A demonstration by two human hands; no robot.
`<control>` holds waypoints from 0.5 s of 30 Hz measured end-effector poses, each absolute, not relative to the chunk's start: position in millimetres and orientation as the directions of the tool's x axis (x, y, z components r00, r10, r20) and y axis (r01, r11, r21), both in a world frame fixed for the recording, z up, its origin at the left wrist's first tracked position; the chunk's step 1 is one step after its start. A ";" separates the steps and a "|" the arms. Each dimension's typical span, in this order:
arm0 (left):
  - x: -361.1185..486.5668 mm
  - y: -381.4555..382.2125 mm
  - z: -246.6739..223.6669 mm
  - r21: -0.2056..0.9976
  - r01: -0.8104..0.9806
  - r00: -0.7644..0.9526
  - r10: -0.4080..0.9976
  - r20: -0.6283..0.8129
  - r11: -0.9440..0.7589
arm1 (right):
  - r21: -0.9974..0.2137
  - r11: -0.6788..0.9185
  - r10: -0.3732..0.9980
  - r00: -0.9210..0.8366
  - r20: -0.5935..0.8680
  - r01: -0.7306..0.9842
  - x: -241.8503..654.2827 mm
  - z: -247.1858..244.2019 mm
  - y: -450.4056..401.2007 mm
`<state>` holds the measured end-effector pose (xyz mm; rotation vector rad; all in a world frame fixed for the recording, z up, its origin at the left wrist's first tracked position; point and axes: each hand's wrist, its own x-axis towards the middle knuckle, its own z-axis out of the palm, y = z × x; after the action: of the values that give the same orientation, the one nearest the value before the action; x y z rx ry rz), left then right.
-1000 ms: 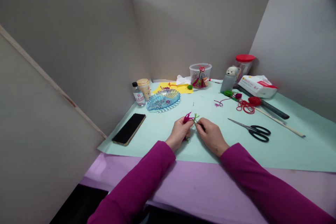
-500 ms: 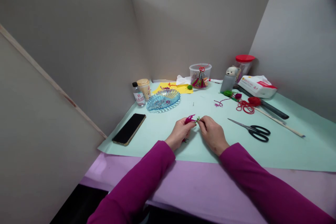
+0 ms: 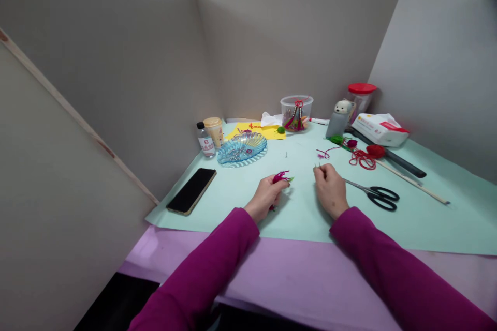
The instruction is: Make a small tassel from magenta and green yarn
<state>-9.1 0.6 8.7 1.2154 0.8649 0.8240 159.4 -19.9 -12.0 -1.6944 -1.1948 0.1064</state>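
Observation:
My left hand [image 3: 267, 194] is closed around a bundle of magenta yarn [image 3: 280, 177]. Loose strands and a bit of green yarn stick out past the fingertips, and a small end shows below the hand. To the right and apart from it, my right hand [image 3: 329, 189] pinches something thin and pale whose tips rise above the fingers; it is too small to name. Beside the right hand lie black-handled scissors [image 3: 382, 197], the blade tips hidden behind the hand. A short magenta yarn piece [image 3: 324, 153] rests just beyond it.
A blue shell-shaped dish [image 3: 243, 150] holds small beads. Left are a phone [image 3: 192, 191], a bottle [image 3: 205, 140] and a cup [image 3: 214, 132]. Behind stands a clear tub [image 3: 287, 106] with tassels. Right are red yarn [image 3: 365, 158], a stick [image 3: 415, 182] and a tissue pack [image 3: 382, 129]. Grey panels enclose the table.
My right hand has moved right, away from the yarn bundle, and now covers part of the scissor blades. The left hand has stayed in place with the magenta yarn.

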 end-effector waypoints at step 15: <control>-6.2 2.0 0.5 0.973 -0.123 0.486 0.867 -0.110 0.193 | -0.961 0.199 0.934 0.260 0.246 0.193 146.5 -15.7 -23.3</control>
<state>-6.2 2.0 0.5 1.1711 0.7970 0.8086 146.5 -23.3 -15.7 -1.2761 -1.2097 0.7513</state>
